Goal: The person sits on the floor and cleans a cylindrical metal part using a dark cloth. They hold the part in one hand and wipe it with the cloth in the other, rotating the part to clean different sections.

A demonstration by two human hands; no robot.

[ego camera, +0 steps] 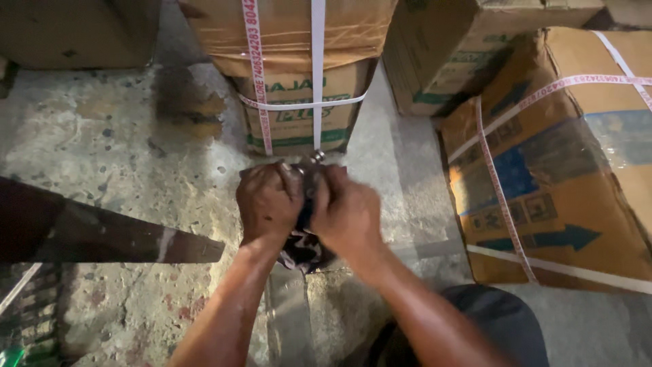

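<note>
**Two hands wrapped around a small dark metal part**

The left hand (pixel 268 200) and the right hand (pixel 346 214) are pressed close together over the floor. Between them they hold a small dark metal part (pixel 307 204). It sits in the middle of the view, just in front of the person's body. Both hands have their fingers curled tight around it, so most of it is hidden. A little shiny tip pokes out at the top, and a dark lumpy bit hangs out below the palms. The picture is blurry here, so I cannot tell just what the part is.

I think the hands are bunched up like this to get a strong grip from both sides, as you do when something is stiff or greasy.

The concrete floor (pixel 136 149) is rough and stained. Right behind the hands stands a cardboard box (pixel 299 102) tied with white straps. It is near, so there is not much room to push forward. A bigger box (pixel 557 170) lies tilted to the right, well apart from the hands. A dark flat metal bar (pixel 102 234) points in from the left and ends near the left wrist. The most open floor is to the upper left.
</note>
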